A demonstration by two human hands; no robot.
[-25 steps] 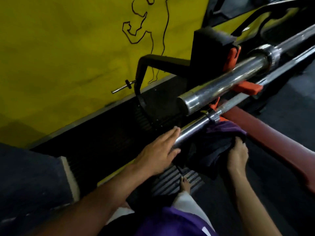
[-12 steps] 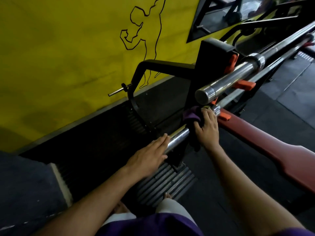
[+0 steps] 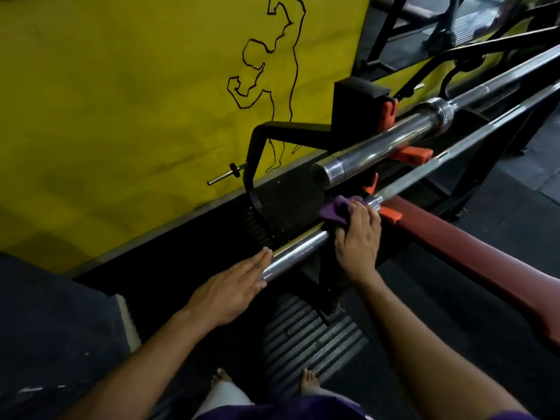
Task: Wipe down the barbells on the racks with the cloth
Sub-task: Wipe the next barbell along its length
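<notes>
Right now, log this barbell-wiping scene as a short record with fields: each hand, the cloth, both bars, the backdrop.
left hand: left hand, fingers straight, resting flat on the end of the lower chrome barbell sleeve
right hand: right hand grips the purple cloth around the lower sleeve
cloth position: beside the sleeve's collar, near the orange rack hooks
upper bar: thicker chrome barbell sleeve, racked above, untouched
backdrop: yellow wall with a black bodybuilder outline
nearby: red padded bench on the right

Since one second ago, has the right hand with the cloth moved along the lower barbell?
Yes. The right hand carried the cloth from below the lower barbell up onto it, near its collar.
</notes>
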